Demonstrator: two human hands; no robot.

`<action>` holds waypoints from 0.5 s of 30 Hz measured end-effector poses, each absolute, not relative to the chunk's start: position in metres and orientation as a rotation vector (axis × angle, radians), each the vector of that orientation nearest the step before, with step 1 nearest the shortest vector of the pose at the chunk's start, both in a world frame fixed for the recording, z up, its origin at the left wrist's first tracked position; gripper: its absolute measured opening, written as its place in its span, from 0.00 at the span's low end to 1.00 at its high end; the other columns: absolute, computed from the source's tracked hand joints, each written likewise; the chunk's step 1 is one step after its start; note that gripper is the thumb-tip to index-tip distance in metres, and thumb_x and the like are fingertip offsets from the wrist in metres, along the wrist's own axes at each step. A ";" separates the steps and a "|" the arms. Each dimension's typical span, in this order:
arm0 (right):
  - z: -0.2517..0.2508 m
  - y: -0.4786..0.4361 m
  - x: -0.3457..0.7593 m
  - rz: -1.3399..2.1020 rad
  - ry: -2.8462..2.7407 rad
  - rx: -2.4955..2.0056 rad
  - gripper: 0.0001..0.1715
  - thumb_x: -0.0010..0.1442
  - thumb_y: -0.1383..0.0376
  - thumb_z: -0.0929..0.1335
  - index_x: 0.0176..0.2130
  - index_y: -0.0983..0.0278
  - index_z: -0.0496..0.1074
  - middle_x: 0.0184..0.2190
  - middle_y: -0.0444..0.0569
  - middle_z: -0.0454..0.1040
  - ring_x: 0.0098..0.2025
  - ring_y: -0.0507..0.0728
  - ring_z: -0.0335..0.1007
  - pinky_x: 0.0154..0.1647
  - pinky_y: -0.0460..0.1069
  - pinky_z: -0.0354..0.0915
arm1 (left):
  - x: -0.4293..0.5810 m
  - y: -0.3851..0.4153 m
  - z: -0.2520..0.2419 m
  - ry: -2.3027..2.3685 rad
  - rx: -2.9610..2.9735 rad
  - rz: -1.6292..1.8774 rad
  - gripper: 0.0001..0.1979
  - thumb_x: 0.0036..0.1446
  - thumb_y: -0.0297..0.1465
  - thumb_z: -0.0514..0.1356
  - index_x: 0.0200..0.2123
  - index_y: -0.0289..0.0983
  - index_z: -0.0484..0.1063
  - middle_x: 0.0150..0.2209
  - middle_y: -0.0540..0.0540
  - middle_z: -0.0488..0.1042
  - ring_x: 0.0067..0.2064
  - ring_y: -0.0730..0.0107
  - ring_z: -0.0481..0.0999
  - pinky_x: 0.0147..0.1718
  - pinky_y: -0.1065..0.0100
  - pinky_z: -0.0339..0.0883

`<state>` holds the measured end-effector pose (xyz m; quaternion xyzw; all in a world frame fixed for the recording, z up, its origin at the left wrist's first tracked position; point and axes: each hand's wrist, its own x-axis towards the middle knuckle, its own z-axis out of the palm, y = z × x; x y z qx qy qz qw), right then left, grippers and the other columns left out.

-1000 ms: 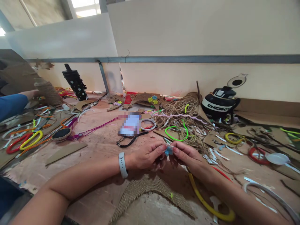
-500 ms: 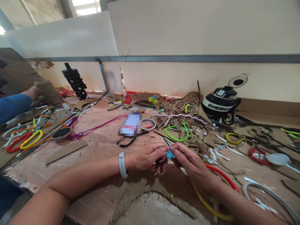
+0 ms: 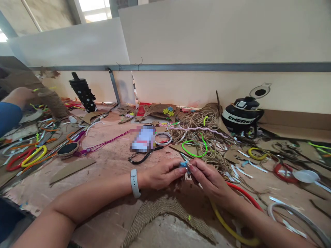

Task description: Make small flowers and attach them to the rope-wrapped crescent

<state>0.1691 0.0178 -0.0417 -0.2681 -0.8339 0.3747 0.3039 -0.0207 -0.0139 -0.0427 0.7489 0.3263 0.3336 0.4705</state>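
My left hand [image 3: 161, 174] and my right hand [image 3: 208, 179] meet above the wooden table [image 3: 113, 162], fingertips pinched together on a small blue piece [image 3: 183, 164]. The piece is mostly hidden by my fingers. A white band [image 3: 134, 183] sits on my left wrist. Below my hands lies a curved piece wrapped in jute twine [image 3: 165, 210]. A yellow ring [image 3: 230, 227] and a red ring [image 3: 245, 194] lie under my right forearm.
A heap of jute twine [image 3: 199, 122] and a green loop [image 3: 193, 148] lie beyond my hands. A black helmet-like bottle [image 3: 241, 115] stands at the right, a black flask [image 3: 82, 91] at the left. Another person's blue sleeve [image 3: 9, 115] works at the far left among coloured rings.
My hands have shifted slightly away from me and closed tighter over the blue piece, which shows less now. The other person's hand at the left has risen.
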 end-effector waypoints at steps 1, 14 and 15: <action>-0.043 0.018 0.169 0.961 -2.218 -0.694 0.22 0.68 0.50 0.57 0.30 0.61 0.65 0.20 0.40 0.61 0.21 0.51 0.56 0.23 0.46 0.57 | -0.020 -0.014 -0.044 0.771 1.786 0.815 0.18 0.66 0.44 0.45 0.32 0.37 0.60 0.25 0.51 0.66 0.25 0.75 0.67 0.26 0.72 0.61; -0.038 0.025 0.172 0.890 -2.342 -0.730 0.25 0.66 0.48 0.57 0.27 0.61 0.64 0.24 0.44 0.65 0.27 0.53 0.60 0.28 0.47 0.59 | -0.024 -0.012 -0.045 0.696 1.538 0.588 0.21 0.60 0.51 0.51 0.35 0.37 0.61 0.23 0.53 0.66 0.21 0.77 0.64 0.20 0.74 0.57; -0.038 0.025 0.171 0.890 -2.348 -0.719 0.25 0.66 0.49 0.57 0.27 0.61 0.64 0.24 0.44 0.66 0.27 0.53 0.60 0.29 0.47 0.60 | -0.024 -0.012 -0.046 0.695 1.526 0.584 0.21 0.60 0.51 0.52 0.36 0.37 0.61 0.23 0.54 0.66 0.21 0.78 0.64 0.20 0.74 0.57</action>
